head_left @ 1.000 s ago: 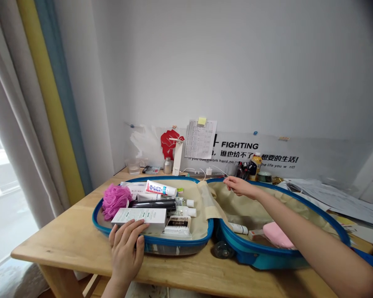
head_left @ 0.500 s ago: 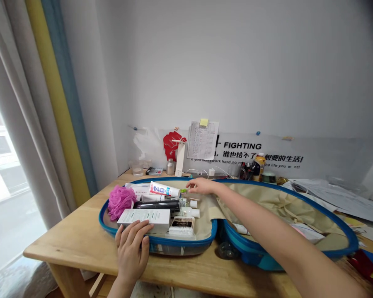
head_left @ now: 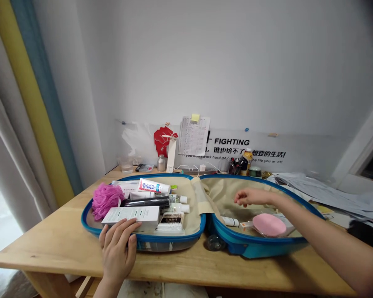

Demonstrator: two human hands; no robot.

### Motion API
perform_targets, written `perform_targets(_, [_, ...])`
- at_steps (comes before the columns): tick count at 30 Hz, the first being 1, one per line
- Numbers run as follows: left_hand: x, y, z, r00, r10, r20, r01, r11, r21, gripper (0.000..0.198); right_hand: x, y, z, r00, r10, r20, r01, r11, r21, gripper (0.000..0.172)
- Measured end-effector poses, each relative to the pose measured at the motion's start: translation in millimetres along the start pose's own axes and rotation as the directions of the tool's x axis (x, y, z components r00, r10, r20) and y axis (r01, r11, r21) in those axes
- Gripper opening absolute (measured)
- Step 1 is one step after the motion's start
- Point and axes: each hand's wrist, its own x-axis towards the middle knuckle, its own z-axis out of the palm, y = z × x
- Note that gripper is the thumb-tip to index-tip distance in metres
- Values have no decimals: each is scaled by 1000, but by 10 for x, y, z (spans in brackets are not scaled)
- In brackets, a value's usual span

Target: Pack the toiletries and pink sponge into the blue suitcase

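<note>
A blue suitcase lies open on a wooden desk. My left hand rests flat, fingers spread, on the near rim of the left half, touching a white box. That half holds a pink bath puff, a toothpaste tube, a black tube, small bottles and a cotton-swab box. My right hand hovers over the right half with fingers curled, above a pink round case and a small white tube. Whether it holds anything is hidden.
Along the wall stand a glass, a small metal bottle, a yellow-capped bottle, cables and a poster reading FIGHTING. Papers pile at the right. Curtains hang at the left.
My right hand moved from the left half's back edge over to the right half. The beige lining flap that covered the right half now lies back, showing the pink case. My left hand stayed put.
</note>
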Motion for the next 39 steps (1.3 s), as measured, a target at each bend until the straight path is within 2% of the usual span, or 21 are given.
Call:
perform_targets(5, [3,-7,-4,1000,-6,14,6,1000,4,26,24,-113,434,995,-29,100,43,990,-137,32])
perform_targets(11, [23,7,-24,1000,-5,12,5,1000,11,26,47,-292,636,997,-61,48,74,936,-345,27])
perform_targets(15, [13,9,-20,1000,0,12,0,1000,8,25,-14,-306,638,998,-59,22,63,905,-421,16])
perform_targets(19, [-4,-3,-13,999,-18,27,17,1000,14,25,-45,-290,392,992,-43,-120,-16,892,-452,14])
perform_targets(22, [-11,-30,-1,1000,9,29,-9,1000,27,25,-21,-385,152,968,-55,-245,-59,898,-436,23])
perform_targets(25, [-13,-48,9,999,41,12,-41,999,33,25,92,-657,55,946,-135,-294,4,913,-407,35])
perform_targets(29, [-9,-31,2,1000,-16,11,16,1000,18,26,422,-1145,197,940,-263,-219,151,894,-423,30])
perform_targets(32, [-1,-21,-11,1000,-1,12,0,1000,16,26,712,-1410,380,938,-299,-174,192,869,-457,31])
perform_targets(35, [5,-29,-16,1000,22,21,-23,999,30,25,915,-1524,532,935,-309,-177,195,861,-470,33])
perform_targets(39, [1,-30,-13,999,29,20,-30,999,29,25,979,-1528,633,930,-332,-156,233,864,-446,31])
